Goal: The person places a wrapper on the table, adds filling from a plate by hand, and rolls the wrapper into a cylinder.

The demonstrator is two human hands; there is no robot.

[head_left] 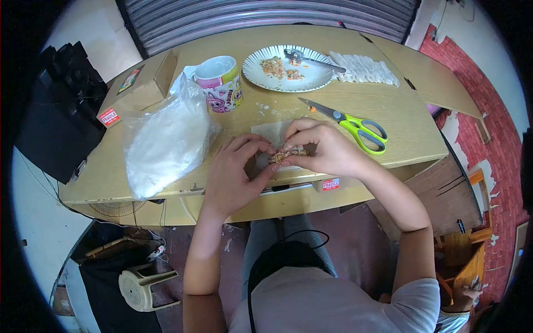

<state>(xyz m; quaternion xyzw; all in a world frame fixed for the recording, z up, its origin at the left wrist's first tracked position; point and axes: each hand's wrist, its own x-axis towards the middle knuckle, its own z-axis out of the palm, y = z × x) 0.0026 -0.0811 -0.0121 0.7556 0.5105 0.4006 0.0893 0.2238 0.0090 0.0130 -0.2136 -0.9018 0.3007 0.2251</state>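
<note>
A thin pale spring roll wrapper (271, 130) lies at the near edge of the table, with a strip of minced filling (279, 157) on it. My left hand (236, 172) comes in from the left, its fingers and thumb pinched at the left end of the filling. From the right, my right hand (325, 149) has its fingertips and thumb closed around the other end. The fingers hide part of the wrapper. Green-handled scissors (361, 130) lie just beyond my right hand, blades toward the mug. A bag of white wrappers (164, 147) sits left of my left hand.
A paper plate (258, 79) holds more filling and a spoon (316, 62). Beside it several finished white rolls (366, 69) lie in a row. A patterned mug (219, 89) and a cardboard box (136, 89) stand at left. Another person's arm (462, 299) shows at lower right.
</note>
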